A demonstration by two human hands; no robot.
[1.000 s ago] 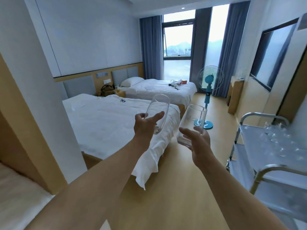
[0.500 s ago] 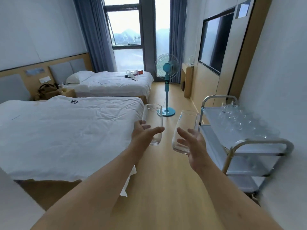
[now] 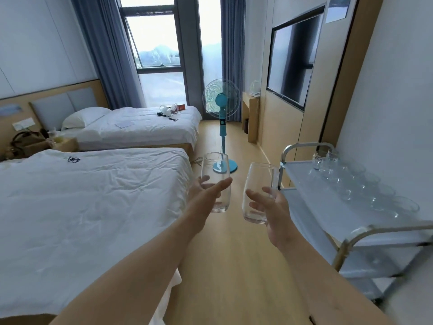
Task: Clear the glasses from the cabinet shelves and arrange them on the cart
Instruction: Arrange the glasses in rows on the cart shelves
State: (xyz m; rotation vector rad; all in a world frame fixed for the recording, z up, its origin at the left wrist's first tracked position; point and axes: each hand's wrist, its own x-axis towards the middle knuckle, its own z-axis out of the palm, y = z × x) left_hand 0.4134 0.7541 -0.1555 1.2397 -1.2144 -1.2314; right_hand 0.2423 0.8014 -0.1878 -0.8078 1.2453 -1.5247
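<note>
My left hand (image 3: 206, 191) holds a clear tumbler (image 3: 216, 170) upright, thumb and fingers wrapped round its lower half. My right hand (image 3: 273, 207) holds a second clear tumbler (image 3: 260, 181) the same way, just left of the cart. The metal cart (image 3: 328, 207) stands against the right wall with pale shelves and tubular handles. Several clear glasses (image 3: 351, 184) stand in rows along the back of its top shelf. Both tumblers are in the air over the wooden floor, apart from the cart. The cabinet is out of view.
A white bed (image 3: 93, 195) fills the left side, with a second bed (image 3: 140, 127) behind it. A blue standing fan (image 3: 221, 118) stands in the aisle ahead. A wall-mounted screen (image 3: 293, 59) and a wooden side unit (image 3: 251, 118) line the right wall. Wooden floor runs between bed and cart.
The view has swung right, bringing the cart and its glasses fully into sight. Both hands still hold their tumblers and have come closer to the cart.
</note>
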